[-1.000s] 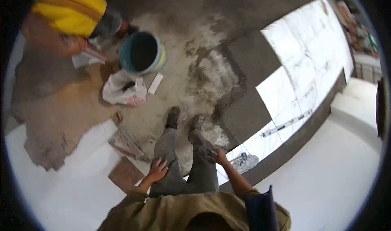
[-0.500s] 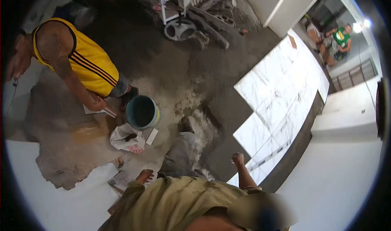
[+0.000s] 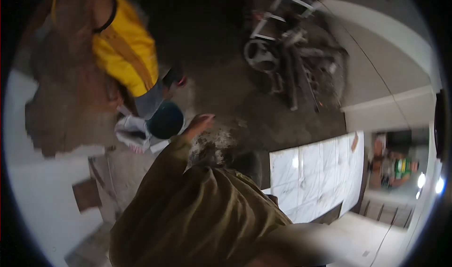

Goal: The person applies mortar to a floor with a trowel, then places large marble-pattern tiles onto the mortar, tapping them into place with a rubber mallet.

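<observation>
My left hand (image 3: 200, 124) reaches forward over the wet grey floor, at the end of an olive sleeve (image 3: 165, 161). Its fingers look stretched out and hold nothing that I can make out, though motion blurs them. Just left of it stands a teal bucket (image 3: 165, 120), dark inside. Against the bucket lies a white sack (image 3: 133, 130) with red print, and a narrow white strip (image 3: 160, 146) is close by. My right hand is out of view.
White marbled tiles (image 3: 308, 173) cover the floor at right. A person in a yellow top (image 3: 134, 45) bends at the left. Rubble and boards (image 3: 301, 64) lie at the back by a white metal frame (image 3: 268, 24). Another person in green (image 3: 402, 167) is beyond a doorway.
The view has swung round, so the tiles sit lower and the rubble farther right. My left hand has risen forward beside the bucket. My right hand has left the view.
</observation>
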The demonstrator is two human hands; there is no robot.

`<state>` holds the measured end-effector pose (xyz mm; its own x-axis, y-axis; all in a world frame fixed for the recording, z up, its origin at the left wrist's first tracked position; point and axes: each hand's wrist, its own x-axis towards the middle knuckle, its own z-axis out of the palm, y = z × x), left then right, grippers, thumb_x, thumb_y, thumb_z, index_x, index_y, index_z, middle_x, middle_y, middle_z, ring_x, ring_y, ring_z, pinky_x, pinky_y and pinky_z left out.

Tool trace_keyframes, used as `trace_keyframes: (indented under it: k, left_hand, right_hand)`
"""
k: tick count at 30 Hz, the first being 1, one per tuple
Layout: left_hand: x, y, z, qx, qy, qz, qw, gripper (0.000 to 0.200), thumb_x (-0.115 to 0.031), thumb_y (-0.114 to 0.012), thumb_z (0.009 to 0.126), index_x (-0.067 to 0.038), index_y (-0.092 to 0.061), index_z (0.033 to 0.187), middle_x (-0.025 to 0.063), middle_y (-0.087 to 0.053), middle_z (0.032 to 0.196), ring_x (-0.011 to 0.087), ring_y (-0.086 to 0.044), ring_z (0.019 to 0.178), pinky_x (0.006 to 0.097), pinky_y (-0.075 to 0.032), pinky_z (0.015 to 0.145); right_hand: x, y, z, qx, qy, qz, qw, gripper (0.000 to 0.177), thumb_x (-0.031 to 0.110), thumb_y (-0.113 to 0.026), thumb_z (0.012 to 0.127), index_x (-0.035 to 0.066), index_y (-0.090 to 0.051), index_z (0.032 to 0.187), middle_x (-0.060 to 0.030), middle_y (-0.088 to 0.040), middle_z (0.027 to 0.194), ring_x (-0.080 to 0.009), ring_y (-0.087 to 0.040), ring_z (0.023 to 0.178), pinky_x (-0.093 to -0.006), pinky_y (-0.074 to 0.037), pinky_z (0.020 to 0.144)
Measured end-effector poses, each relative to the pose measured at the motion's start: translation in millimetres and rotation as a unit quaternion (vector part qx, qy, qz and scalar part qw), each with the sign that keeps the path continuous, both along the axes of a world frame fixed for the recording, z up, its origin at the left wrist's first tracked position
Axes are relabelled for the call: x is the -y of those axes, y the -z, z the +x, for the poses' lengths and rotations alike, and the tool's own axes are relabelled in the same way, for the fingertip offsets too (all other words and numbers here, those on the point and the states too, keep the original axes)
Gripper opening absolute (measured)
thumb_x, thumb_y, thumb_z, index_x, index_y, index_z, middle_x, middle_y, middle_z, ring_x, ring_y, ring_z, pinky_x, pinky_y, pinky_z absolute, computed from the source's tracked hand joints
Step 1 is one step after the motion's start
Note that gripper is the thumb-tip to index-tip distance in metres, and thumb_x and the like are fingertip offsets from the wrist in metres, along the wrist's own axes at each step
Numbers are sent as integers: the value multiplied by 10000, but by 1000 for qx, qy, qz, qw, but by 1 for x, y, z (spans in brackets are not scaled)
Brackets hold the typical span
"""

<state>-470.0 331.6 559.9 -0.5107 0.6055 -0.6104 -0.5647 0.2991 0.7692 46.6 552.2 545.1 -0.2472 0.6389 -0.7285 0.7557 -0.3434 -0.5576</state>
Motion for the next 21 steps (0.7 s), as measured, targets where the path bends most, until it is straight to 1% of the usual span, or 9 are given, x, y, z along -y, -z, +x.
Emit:
trace_keyframes:
  k: [1, 3, 4, 6, 7, 11, 14, 17, 21]
  left_hand:
    - [-17, 10, -5, -18, -7, 62, 998, 453, -433, -598, 949, -108, -602, 1264, 70, -663, 1090, 173, -656, 905, 317, -525, 779]
    - [-36, 5, -12, -24, 22, 74, 997, 592, -483, -518, 984, -59, -477, 1395, 113, -583, 1258, 242, -587, 1102, 390, -462, 959]
    - [-36, 15, -2, -11, -12, 69, 998, 592, -483, -518, 984, -59, -477, 1395, 113, -583, 1258, 242, -587, 1102, 390, -462, 959]
    - [-39, 35, 22, 11, -175, 87, 981, 469, -427, -582, 952, -63, -598, 1246, 70, -662, 1065, 158, -640, 911, 320, -513, 783]
    - [-31, 97, 32, -70, -91, 11, 993, 489, -455, -589, 942, -60, -608, 1231, 92, -651, 1089, 206, -627, 945, 381, -502, 821]
    - [55, 154, 111, 7, -226, -107, 968, 403, -362, -588, 929, -48, -630, 1178, 122, -666, 1048, 234, -649, 908, 398, -522, 763]
    - [78, 125, 198, 168, -378, -154, 897, 340, -293, -587, 919, -39, -647, 1138, 144, -677, 1018, 256, -666, 880, 410, -536, 720]
    - [35, 72, 274, 286, -511, -120, 802, 281, -223, -587, 909, -30, -663, 1098, 166, -688, 987, 278, -683, 851, 422, -551, 677]
    - [-80, 70, 324, 78, -562, -177, 804, 381, -160, -586, 929, -48, -532, 1289, 147, -687, 952, 221, -686, 877, 381, -555, 697]
  right_hand:
    - [-26, -1, -15, 2, -31, 0, 1000, 254, 142, -499, 875, -19, -657, 992, -90, -594, 738, -171, -546, 547, -322, -489, 506]
    - [-80, -5, -48, 5, -89, -2, 996, 249, 133, -513, 866, -21, -655, 1000, -92, -599, 771, -176, -554, 579, -322, -490, 532]
    - [-109, -5, -67, 8, -119, -4, 993, 247, 128, -519, 861, -22, -654, 1004, -94, -602, 788, -178, -557, 595, -322, -490, 546]
    - [-166, -4, -107, 10, -185, -9, 983, 244, 119, -533, 852, -23, -653, 1011, -96, -607, 821, -183, -565, 628, -322, -491, 572]
    - [-193, -3, -130, 12, -220, -10, 975, 244, 114, -540, 848, -24, -652, 1015, -97, -610, 837, -185, -568, 644, -322, -492, 585]
    - [-316, 20, -250, 0, -374, -13, 927, 249, 95, -567, 829, -27, -648, 1031, -103, -620, 903, -195, -583, 709, -321, -493, 637]
    - [-409, 26, -366, -9, -513, -14, 858, 259, 81, -588, 816, -29, -646, 1043, -106, -628, 952, -202, -594, 758, -321, -495, 677]
    - [-443, 25, -504, -44, -637, -32, 769, 273, 67, -609, 802, -31, -643, 1055, -110, -635, 1002, -209, -605, 807, -321, -496, 716]
    - [-397, -4, -662, -110, -775, -59, 620, 298, 48, -636, 784, -34, -639, 1071, -115, -645, 1067, -218, -619, 872, -320, -498, 769]
